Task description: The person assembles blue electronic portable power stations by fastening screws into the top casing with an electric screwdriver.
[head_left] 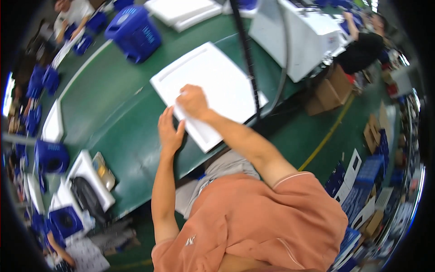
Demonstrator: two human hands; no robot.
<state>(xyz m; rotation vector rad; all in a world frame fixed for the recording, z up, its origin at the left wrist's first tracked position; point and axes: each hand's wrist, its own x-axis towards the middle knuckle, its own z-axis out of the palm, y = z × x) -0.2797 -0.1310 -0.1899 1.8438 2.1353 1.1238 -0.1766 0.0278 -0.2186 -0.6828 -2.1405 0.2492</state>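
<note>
While empty left hand spreads, right fist, hold unclear, tops rectangular white panel

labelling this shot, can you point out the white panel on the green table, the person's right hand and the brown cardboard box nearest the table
White panel [223, 89]: head view, bare upper face
Right hand [193, 102]: head view, back of hand
Brown cardboard box [329, 93]: head view, side wall

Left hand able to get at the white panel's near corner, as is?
Likely yes: the left hand is close beside the white panel, and the right hand, over it farther up, leaves the near corner uncovered.
</note>
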